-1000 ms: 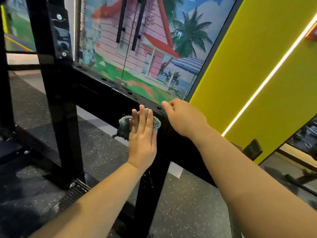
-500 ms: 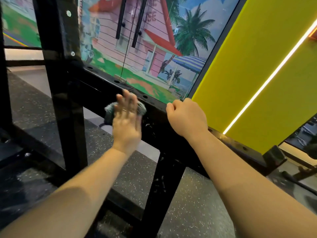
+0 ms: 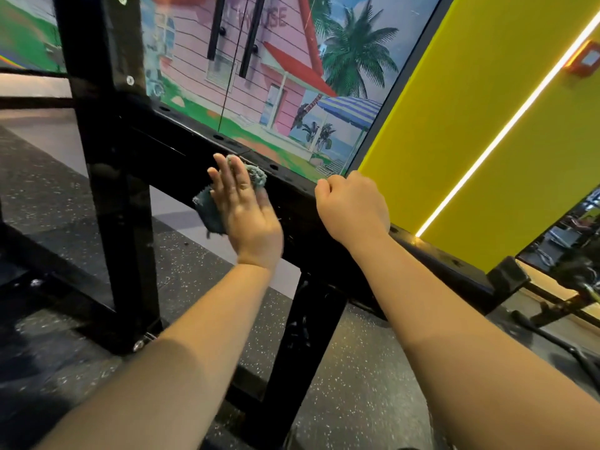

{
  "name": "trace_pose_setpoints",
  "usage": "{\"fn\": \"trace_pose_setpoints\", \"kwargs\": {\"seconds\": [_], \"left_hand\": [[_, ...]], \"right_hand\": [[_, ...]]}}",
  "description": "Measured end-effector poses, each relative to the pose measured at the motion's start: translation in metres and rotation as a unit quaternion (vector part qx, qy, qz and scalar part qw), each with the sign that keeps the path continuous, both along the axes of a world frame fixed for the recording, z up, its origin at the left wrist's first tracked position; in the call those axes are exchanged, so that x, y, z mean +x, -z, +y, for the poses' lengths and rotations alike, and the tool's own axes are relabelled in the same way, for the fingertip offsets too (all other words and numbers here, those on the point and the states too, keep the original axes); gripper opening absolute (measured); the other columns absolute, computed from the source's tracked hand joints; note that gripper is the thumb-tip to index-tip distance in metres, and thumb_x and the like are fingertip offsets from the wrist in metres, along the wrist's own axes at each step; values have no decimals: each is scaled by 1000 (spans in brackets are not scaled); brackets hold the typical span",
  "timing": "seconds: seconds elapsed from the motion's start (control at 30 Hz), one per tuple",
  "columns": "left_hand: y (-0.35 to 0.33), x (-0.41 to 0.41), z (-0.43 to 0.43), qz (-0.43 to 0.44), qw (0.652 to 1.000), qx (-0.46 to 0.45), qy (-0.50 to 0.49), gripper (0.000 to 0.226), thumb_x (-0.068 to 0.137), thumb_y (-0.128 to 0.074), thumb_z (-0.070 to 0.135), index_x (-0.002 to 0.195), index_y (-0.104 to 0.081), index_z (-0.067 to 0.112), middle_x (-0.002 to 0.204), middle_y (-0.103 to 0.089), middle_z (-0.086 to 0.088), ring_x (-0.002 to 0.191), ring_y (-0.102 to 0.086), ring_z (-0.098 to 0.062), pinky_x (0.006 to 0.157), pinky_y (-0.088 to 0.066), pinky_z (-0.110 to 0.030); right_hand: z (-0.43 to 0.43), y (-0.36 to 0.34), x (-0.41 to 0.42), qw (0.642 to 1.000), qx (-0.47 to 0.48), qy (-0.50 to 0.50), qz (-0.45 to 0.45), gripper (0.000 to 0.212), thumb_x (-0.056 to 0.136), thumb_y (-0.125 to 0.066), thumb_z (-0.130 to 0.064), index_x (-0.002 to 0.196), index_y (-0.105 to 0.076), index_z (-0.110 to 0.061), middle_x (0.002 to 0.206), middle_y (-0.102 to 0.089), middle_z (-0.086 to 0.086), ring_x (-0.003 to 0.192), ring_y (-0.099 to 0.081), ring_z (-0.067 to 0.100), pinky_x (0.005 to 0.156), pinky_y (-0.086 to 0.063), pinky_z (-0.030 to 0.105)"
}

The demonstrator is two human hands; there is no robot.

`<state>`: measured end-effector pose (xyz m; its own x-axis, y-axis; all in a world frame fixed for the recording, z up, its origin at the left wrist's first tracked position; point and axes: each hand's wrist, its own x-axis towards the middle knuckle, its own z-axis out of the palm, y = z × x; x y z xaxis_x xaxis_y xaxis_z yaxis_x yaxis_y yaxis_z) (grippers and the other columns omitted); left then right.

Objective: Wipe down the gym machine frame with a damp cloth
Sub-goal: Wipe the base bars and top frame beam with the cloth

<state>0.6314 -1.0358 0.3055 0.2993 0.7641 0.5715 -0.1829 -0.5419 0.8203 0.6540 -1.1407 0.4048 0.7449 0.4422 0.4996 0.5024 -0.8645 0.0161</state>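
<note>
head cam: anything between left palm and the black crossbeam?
Yes. The dark teal cloth sits between the left hand and the crossbeam, pressed flat, in the head view.

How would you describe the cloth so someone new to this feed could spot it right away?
Start at the black frame beam that slants across the view in front of the painted beach-house mural. On the beam's near face, the left hand lies flat with fingers spread; the cloth is the crumpled grey-teal rag under that palm. It is the only soft, pale thing on the glossy black metal.
</note>
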Motion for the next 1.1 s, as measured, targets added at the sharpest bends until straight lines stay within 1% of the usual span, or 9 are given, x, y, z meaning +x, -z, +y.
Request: {"fn": "trace_pose_setpoints", "kwargs": {"seconds": [0.17,0.23,0.3,0.37,0.53,0.57,0.73,0.93,1.1], "left_hand": [[29,-1,-12,-3,960,278,27,53,102,-13,35,147,14,31,154,21,12,143,16,-12,117,1,-36],[23,-2,25,16,976,218,5,53,102,-16,32,149,7,23,157,12,1,143,14,-15,118,-1,-38],[3,-2,48,15,1000,15,-20,53,102,-22,27,150,-6,11,158,-2,-11,145,6,-24,119,-4,-41],[-8,-2,36,9,996,-83,-36,53,101,-24,26,150,-10,8,158,-5,-12,145,3,-27,119,-1,-37],[41,-3,1,-2,976,214,22,53,102,-14,35,150,7,26,157,15,9,144,12,-11,118,-5,-39],[41,-3,20,5,978,207,16,53,102,-15,34,150,5,24,157,13,6,144,13,-11,118,-7,-41],[1,-2,71,35,988,-135,-72,57,100,-26,31,149,-10,6,158,-5,-12,146,-1,-28,117,-2,-32],[39,-7,19,25,991,131,15,54,101,-20,35,149,-8,11,155,-6,-7,143,10,-12,117,6,-22],[-3,-1,150,58,969,-232,-66,51,103,-25,22,151,-10,14,159,-5,-7,145,-8,-28,115,-13,-44]], "right_hand": [[1,0,-2,1000,-14,10,-7,40,101,-29,-32,89,-60,-10,94,-53,15,96,-49,33,67,-31,34],[0,0,-2,1000,-10,11,-2,38,101,-28,-32,81,-53,-12,86,-46,10,89,-47,29,65,-30,33],[0,0,-2,1000,-5,14,0,39,101,-28,-32,81,-55,-12,84,-44,8,86,-45,27,65,-31,33],[1,2,-1,1000,-7,13,-2,39,101,-29,-32,81,-56,-12,84,-45,8,85,-46,28,65,-32,34],[3,1,0,1000,-3,9,-5,37,100,-31,-30,72,-50,-13,80,-46,7,82,-49,29,62,-33,34],[3,1,0,1000,-5,8,-10,37,100,-31,-29,72,-50,-13,80,-46,7,82,-49,30,62,-33,34],[2,2,1,1000,-13,6,-20,38,100,-31,-29,81,-58,-11,83,-48,8,84,-50,30,64,-36,34],[0,3,3,1000,-2,-7,-21,43,100,-32,-29,63,-44,-12,75,-46,8,79,-49,29,58,-31,33],[-1,4,-1,1000,-15,-1,-22,41,101,-32,-31,73,-54,-10,82,-48,8,81,-48,28,63,-35,34]]}}
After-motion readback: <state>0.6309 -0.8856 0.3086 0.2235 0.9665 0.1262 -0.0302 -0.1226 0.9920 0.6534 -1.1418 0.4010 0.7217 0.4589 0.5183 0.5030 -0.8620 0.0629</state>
